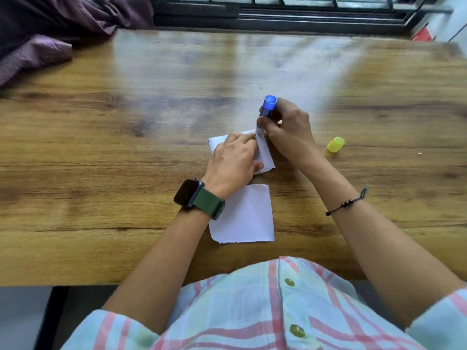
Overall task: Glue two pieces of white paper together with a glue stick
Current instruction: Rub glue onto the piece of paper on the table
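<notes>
Two pieces of white paper lie on the wooden table (126,152). The far piece (265,154) is pressed flat under the straight fingers of my left hand (235,162). My right hand (288,130) grips a glue stick (266,109) with a blue end, held upright and tilted, its lower tip touching the far edge of that paper. The near piece (246,218) lies loose just below my left wrist, partly under my forearm. The glue stick's yellow cap (334,146) lies on the table to the right of my right hand.
A purple cloth (45,39) is bunched at the table's far left corner. A dark window frame (278,13) runs along the far edge. The near table edge is at my body; I wear a watch (194,195) on my left wrist.
</notes>
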